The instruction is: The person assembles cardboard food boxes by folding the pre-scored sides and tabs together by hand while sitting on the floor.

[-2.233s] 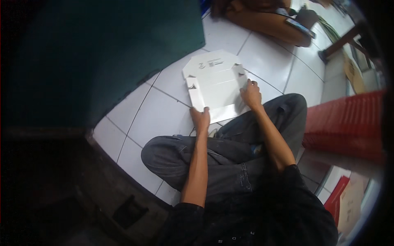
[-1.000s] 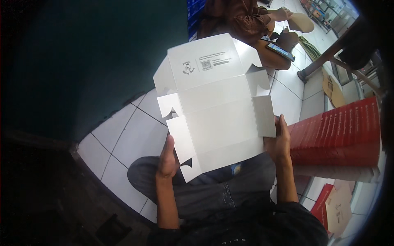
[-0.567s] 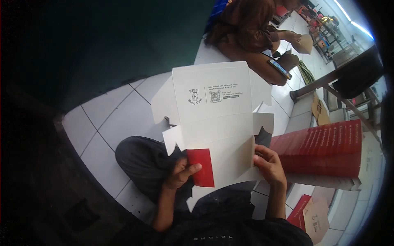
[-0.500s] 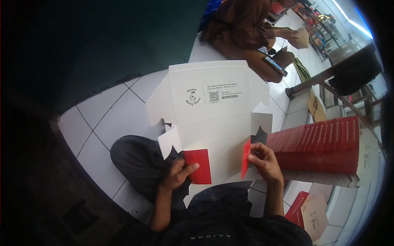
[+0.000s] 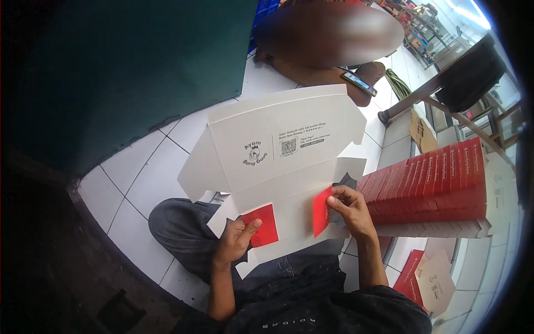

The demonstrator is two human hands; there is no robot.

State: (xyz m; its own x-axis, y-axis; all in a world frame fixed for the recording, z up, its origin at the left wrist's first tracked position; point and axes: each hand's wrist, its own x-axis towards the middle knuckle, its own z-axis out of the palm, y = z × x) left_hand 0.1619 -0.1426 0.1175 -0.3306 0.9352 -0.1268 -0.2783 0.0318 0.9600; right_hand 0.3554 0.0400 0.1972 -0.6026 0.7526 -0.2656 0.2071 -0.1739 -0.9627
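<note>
An unfolded cardboard box blank (image 5: 297, 178), pale inside with dark print on its far panel, lies across my lap. My left hand (image 5: 236, 240) grips its near left side, the thumb on a red flap (image 5: 264, 225) folded flat over the pale inside. Between the thumb and fingers of my right hand (image 5: 351, 210) is the right red flap (image 5: 321, 214), which stands partly raised. Pale side tabs stick out beyond both hands, and the far panel leans away from me.
On the right stands a long stack of red box blanks (image 5: 425, 183), with loose blanks (image 5: 434, 284) on the floor nearer me. Beyond, a person (image 5: 300, 69) sits on the tiles by a phone (image 5: 359, 83). A green panel (image 5: 167, 55) rises at left; a wooden-legged table (image 5: 414, 103) stands at right.
The blank has tilted, its left side now lower than its right. The right red flap has come further inward with my right hand. My left hand keeps its hold; the view has shifted slightly.
</note>
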